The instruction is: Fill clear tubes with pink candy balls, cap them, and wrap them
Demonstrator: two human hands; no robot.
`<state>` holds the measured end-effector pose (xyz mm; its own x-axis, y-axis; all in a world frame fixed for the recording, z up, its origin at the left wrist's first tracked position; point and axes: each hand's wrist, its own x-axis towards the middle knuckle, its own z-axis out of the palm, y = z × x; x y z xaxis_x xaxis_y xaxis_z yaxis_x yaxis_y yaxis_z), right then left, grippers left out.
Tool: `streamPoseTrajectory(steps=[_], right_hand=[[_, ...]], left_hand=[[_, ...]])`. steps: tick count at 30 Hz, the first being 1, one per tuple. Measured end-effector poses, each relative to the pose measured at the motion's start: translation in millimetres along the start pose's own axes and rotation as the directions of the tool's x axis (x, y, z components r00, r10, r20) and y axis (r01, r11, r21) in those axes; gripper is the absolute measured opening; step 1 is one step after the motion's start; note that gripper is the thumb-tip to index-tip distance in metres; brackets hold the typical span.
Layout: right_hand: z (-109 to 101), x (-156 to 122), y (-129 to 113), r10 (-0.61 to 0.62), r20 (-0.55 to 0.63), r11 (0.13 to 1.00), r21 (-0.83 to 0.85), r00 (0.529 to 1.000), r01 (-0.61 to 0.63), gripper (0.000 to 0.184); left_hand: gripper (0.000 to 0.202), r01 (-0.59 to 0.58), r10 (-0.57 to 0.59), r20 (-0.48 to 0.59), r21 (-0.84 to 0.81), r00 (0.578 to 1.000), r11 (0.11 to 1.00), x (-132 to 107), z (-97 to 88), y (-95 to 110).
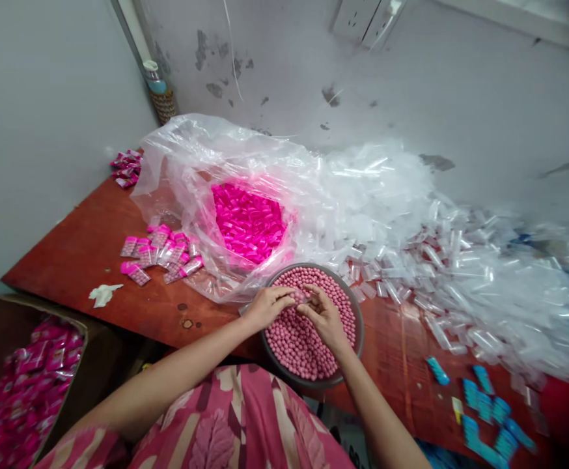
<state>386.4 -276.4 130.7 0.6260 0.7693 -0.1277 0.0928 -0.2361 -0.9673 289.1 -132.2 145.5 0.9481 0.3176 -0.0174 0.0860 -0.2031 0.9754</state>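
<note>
Scuffed grey walls box in a red-brown table [84, 247], and the whole thing is buried in packing stuff. Only the head view to go on, so here goes.

Progress, as I judge it: a fair bit is done. Filled pink packets [160, 254] lie in a small pile to the left of the hands, a few more sit far back-left by the wall, and a box [30, 384] down at the near left is loaded with them. Plenty is left, though. The bowl [357, 339] under the hands is heaped with pink beads [299, 345], empty clear sleeves [460, 273] sprawl everywhere to the right, and a big clear bag [191, 163] just beyond the bowl holds a mass of bright pink caps [248, 221]. Blue pieces [484, 404] lie near right.

Both forearms reach forward over the lap, wrists bent inward. Left hand [267, 306] and right hand [324, 318] meet over the beads, fingertips pinched together on something small; can't tell exactly what, probably a sleeve or beads.
</note>
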Motion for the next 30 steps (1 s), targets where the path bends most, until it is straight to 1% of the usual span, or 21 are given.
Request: streamPoseTrajectory(steps=[1,3,6,8,11,13,14,16,18,20,21,22,23,24,26,28,30], right_hand=[[-1,1,-5,-0.038,0.015,0.998,-0.051,0.999,0.039,0.038],[-5,4,-14,-0.122,0.052,0.973,-0.191,0.991,0.130,0.034],[-8,8,-20,-0.218,0.084,0.902,-0.364,0.972,0.234,0.028],[-8,10,-20,-0.258,0.097,0.860,-0.429,0.961,0.275,0.025],[-7,12,-20,-0.262,0.158,0.837,-0.454,0.952,0.306,0.019],[-8,18,-22,-0.210,0.204,0.847,-0.451,0.956,0.282,0.014],[-9,24,-24,-0.177,0.208,0.854,-0.454,0.962,0.256,0.012],[-7,45,-29,-0.136,0.173,0.856,-0.476,0.976,0.203,0.013],[0,78,-34,-0.147,0.131,0.824,-0.533,0.980,0.195,0.017],[14,119,-38,-0.182,0.143,0.752,-0.617,0.973,0.231,0.020],[22,141,-38,-0.195,0.167,0.701,-0.665,0.966,0.256,0.020],[31,161,-38,-0.198,0.178,0.671,-0.692,0.964,0.266,0.020],[40,181,-36,-0.196,0.181,0.647,-0.715,0.964,0.266,0.020],[48,198,-34,-0.191,0.170,0.626,-0.738,0.967,0.254,0.020],[60,225,-31,-0.177,0.123,0.590,-0.781,0.977,0.205,0.020],[67,243,-29,-0.174,0.069,0.554,-0.818,0.982,0.155,0.021],[71,257,-31,-0.184,0.032,0.529,-0.839,0.982,0.126,0.025]], left_hand=[[0.025,0.006,-0.006,0.014,-0.013,1.000,1.000,0,-3.1,0],[0.025,0.018,-0.016,0.040,-0.044,0.999,0.999,0,-8.4,-2],[0.026,0.027,-0.023,0.036,-0.112,0.999,0.993,1,-13.5,-6],[0.027,0.022,-0.018,0.030,-0.137,0.999,0.990,2,-16.7,-8],[0.026,0.024,-0.020,0.031,-0.120,0.999,0.993,3,-24.9,-9],[0.025,0.045,-0.046,-0.007,-0.101,0.999,0.994,3,-32.4,-12],[0.025,0.059,-0.063,-0.037,-0.105,0.997,0.993,2,-36.2,-14],[0.027,0.090,-0.107,-0.091,-0.170,0.990,0.981,0,-43.2,-20],[0.032,0.130,-0.169,-0.101,-0.315,0.980,0.940,-4,-49.2,-27],[0.036,0.182,-0.245,-0.065,-0.496,0.967,0.849,-7,-55.2,-33],[0.036,0.205,-0.278,-0.044,-0.570,0.960,0.796,-8,-58.8,-35],[0.036,0.220,-0.307,-0.034,-0.623,0.951,0.751,-9,-63.1,-37],[0.036,0.228,-0.331,-0.038,-0.651,0.943,0.724,-9,-68.0,-38],[0.036,0.229,-0.350,-0.057,-0.657,0.935,0.719,-10,-73.3,-39],[0.036,0.225,-0.377,-0.113,-0.633,0.919,0.741,-11,-84.6,-43],[0.035,0.230,-0.398,-0.154,-0.610,0.905,0.759,-12,-94.9,-47],[0.035,0.233,-0.424,-0.183,-0.615,0.887,0.753,-12,-103.0,-52]])
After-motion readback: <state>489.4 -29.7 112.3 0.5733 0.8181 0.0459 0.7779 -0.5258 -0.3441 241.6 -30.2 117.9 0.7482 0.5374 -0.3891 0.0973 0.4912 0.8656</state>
